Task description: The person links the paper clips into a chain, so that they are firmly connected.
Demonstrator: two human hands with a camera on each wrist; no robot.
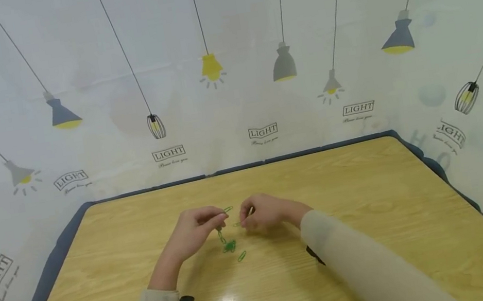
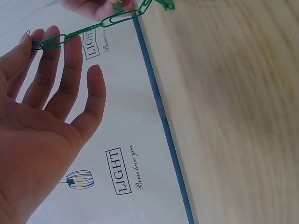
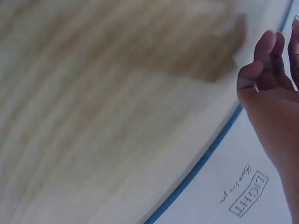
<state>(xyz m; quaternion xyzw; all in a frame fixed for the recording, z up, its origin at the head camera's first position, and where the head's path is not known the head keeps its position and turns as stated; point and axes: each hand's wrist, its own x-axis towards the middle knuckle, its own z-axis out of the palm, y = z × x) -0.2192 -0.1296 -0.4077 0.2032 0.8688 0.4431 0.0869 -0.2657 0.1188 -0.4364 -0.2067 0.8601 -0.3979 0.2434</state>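
Observation:
Between its thumb and index finger my left hand (image 1: 197, 230) pinches the end of a chain of green paper clips (image 2: 84, 31). One green paper clip (image 1: 228, 208) sticks out past those fingertips, and the linked clips hang down toward the table. Just to the right, my right hand (image 1: 263, 211) pinches a single green paper clip (image 1: 236, 224) that points at the left hand. In the right wrist view the right hand (image 3: 268, 88) shows with curled fingers, its clip hidden from that side. The two hands are close but apart.
Below the hands, a small heap of green paper clips (image 1: 230, 246) lies on the wooden table (image 1: 344, 182). A loose green paper clip (image 1: 241, 256) lies beside the heap. The printed wall covering (image 1: 222, 148) rises behind the table's back edge.

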